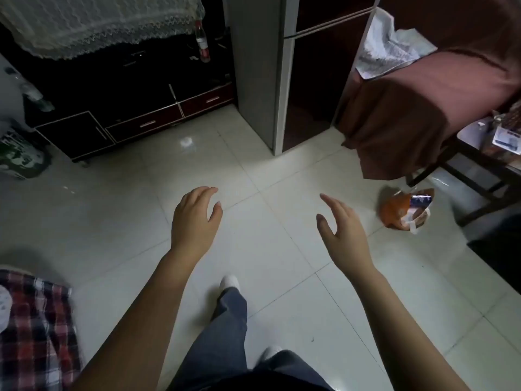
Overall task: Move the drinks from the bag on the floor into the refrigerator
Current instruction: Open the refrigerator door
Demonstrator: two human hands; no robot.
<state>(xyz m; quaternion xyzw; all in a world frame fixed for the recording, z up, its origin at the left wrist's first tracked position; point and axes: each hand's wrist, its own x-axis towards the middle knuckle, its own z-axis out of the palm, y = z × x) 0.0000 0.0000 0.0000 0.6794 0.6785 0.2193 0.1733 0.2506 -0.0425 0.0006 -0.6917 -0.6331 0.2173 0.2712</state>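
Note:
An orange bag [394, 211] with white handles lies on the tiled floor at the right, and a blue-and-white drink pack [420, 200] pokes out of its top. The refrigerator [255, 66] stands ahead, grey-sided with dark doors that are shut. My left hand [194, 218] and my right hand [342, 227] hover over the floor in the middle of the view, both empty with fingers apart. The right hand is a short way left of the bag and not touching it.
A bed with a brown cover [408, 117] stands right of the refrigerator, a small dark table [485, 153] beyond the bag. A low dark cabinet [127, 108] with a bottle [202, 42] on it runs along the left wall. Plaid fabric [36, 328] lies at bottom left.

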